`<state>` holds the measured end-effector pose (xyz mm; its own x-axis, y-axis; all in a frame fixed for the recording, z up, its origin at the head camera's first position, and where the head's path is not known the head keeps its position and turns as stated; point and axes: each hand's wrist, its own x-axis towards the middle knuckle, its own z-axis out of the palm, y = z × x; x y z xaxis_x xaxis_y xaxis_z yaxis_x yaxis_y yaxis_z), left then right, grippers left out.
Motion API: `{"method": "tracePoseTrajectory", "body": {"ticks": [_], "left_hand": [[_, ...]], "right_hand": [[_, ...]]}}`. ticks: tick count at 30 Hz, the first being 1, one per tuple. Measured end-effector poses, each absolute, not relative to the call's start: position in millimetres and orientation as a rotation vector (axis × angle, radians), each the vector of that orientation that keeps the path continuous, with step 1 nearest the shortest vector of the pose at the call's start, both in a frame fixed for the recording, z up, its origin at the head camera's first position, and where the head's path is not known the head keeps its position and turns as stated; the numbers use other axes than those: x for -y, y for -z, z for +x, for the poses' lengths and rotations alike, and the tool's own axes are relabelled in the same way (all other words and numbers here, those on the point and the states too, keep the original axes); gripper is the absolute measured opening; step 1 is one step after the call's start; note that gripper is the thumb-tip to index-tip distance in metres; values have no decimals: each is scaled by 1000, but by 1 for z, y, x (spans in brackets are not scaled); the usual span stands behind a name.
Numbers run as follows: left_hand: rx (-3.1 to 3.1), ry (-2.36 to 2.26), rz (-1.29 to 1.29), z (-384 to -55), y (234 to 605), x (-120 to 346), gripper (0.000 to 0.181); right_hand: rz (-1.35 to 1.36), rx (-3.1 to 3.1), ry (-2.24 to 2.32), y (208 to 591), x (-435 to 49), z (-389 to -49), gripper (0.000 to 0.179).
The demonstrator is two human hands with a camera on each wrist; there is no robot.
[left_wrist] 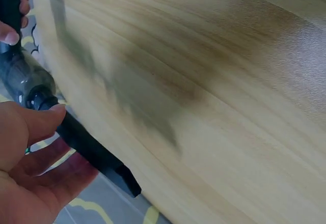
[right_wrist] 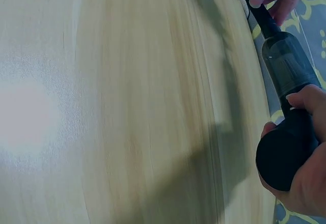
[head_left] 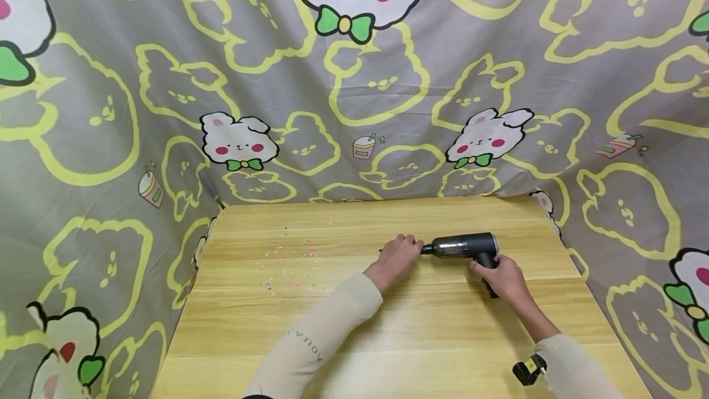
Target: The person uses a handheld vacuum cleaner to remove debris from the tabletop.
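Head view, centre right: your left grip [head_left: 396, 262] pinches the nozzle [left_wrist: 96, 150], your right grip [head_left: 506, 278] holds the vacuum [head_left: 465, 245]; pulling askew could detach the nozzle.

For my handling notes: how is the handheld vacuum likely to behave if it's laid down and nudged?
The handheld vacuum will probably move as one stiff piece, since the nozzle shows no sag in the left hand. Its rounded barrel might roll, but the handle, jutting out sideways into the right hand, would likely check that.
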<state>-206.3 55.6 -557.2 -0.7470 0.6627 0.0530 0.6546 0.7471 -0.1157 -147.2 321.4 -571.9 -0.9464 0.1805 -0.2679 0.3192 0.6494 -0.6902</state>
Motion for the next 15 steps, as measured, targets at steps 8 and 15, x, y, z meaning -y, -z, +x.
{"method": "tracePoseTrajectory", "body": {"ticks": [8, 15], "left_hand": [[2776, -170, -1068, -200, 561, -48, 24], [2803, -164, -1039, -194, 565, -45, 27]], "right_hand": [[472, -2637, 1259, 574, -309, -145, 59], [498, -2580, 1324, 582, -304, -147, 54]]}}
